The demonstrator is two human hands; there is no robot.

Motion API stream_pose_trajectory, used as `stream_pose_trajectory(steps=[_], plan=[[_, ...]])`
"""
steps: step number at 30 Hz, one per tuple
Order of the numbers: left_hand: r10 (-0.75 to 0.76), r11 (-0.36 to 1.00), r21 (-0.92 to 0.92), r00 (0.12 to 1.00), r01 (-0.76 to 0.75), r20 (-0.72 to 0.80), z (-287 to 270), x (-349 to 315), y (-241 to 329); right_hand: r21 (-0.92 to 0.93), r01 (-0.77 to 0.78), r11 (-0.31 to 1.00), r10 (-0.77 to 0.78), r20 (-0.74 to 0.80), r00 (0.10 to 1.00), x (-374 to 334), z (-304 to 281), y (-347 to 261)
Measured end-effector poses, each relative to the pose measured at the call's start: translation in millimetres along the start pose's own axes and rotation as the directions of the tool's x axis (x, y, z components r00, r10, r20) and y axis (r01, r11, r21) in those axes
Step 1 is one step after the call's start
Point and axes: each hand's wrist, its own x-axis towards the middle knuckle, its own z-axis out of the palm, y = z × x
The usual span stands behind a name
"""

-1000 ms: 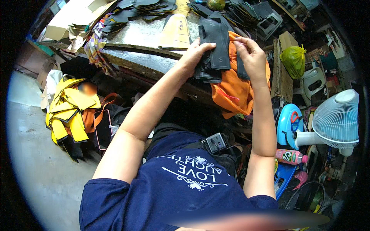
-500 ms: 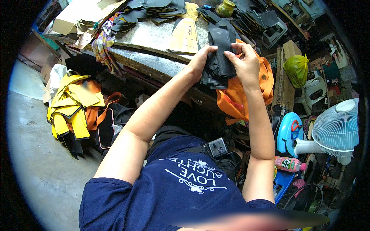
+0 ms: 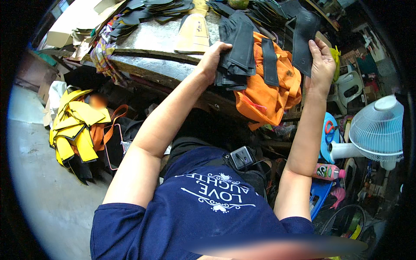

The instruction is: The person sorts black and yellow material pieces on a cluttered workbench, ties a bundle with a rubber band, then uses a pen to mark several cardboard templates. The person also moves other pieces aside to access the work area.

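Observation:
A thick bundle of black, leather-like strips (image 3: 237, 45) is held at its left side by my left hand (image 3: 213, 64), thumb on top. Out to the right, my right hand (image 3: 321, 65) pinches one long black piece (image 3: 303, 41) between thumb and fingers, apart from the bundle. Between the two hands, a single black strip (image 3: 270, 63) shows in front of an orange cloth bag (image 3: 288, 84); whether it rests on the bag cannot be made out. Left of the bundle, a tan pattern piece (image 3: 193, 34) lies on the worktable (image 3: 151, 39).
More black cut pieces (image 3: 167, 9) are piled along the table's back. Yellow-and-black pieces (image 3: 78, 125) heap up at the left, above the concrete floor (image 3: 34, 151). To the right stand a fan (image 3: 377, 130), a pink bottle (image 3: 327, 171) and a white plastic chair (image 3: 349, 89).
My right hand has moved away from the bundle to the right, carrying a black piece. A single strip now shows over the orange bag. My left hand keeps its hold on the bundle.

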Motion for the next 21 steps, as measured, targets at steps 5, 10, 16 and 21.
stream_pose_trajectory(steps=[5,10,16,21], plan=[[0.003,1.000,0.006,1.000,-0.003,-0.003,4.2,-5.3,2.4,-0.499,-0.242,0.832,0.279,-0.001,0.960,-13.0,-10.5,36.4],[0.006,1.000,0.028,1.000,-0.006,-0.001,5.1,-5.0,1.5,-0.838,0.126,0.531,0.017,0.159,0.987,-27.1,-6.3,45.1],[0.144,0.950,0.279,0.990,-0.140,0.006,5.3,-6.7,3.6,-0.638,0.300,0.709,-0.027,0.401,0.916,-41.1,45.8,50.1],[0.194,0.921,0.331,0.978,-0.206,0.072,10.3,-11.1,4.9,-0.639,-0.018,0.769,0.226,0.244,0.943,-40.3,62.4,66.4]])
